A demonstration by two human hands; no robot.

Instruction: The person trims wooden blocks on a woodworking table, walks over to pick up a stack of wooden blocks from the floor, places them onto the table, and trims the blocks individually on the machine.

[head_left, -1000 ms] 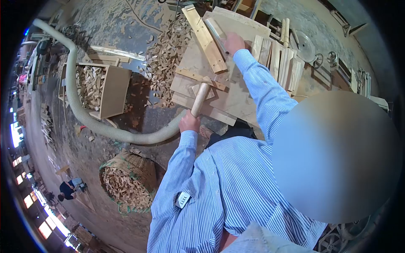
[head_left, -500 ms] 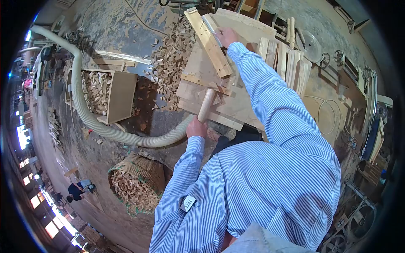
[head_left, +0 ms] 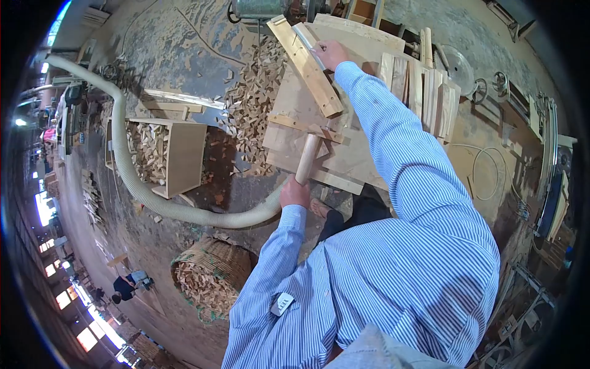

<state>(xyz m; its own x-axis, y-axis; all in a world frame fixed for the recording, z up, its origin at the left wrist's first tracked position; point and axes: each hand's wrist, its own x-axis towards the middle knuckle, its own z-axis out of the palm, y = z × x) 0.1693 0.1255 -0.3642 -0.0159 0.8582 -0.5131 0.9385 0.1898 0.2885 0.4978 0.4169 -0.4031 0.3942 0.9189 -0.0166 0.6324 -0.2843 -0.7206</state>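
Note:
My left hand [head_left: 295,192] is closed round the lower end of a pale wooden piece [head_left: 308,158], whose far end rests over the board-topped table [head_left: 356,154]. At the table's far side, my right hand [head_left: 332,54] has its fingers bent on a long strip [head_left: 309,44]; the fingertips are partly hidden. Beside that strip lies a slanted wooden bar [head_left: 305,66] with holes. A shorter wooden bar [head_left: 289,122] crosses the table near the pale piece's far end.
Long wood pieces [head_left: 424,95] lie on the table's right. Left are a scrap pile [head_left: 252,111], a box [head_left: 186,157] of offcuts, a thick hose [head_left: 132,178] and a wicker basket [head_left: 230,261]. Another person [head_left: 126,286] is far off at lower left.
My right hand has moved farther up along the strip than a second ago. The view has shifted, and the large blurred round shape at right is gone. My left hand keeps its hold.

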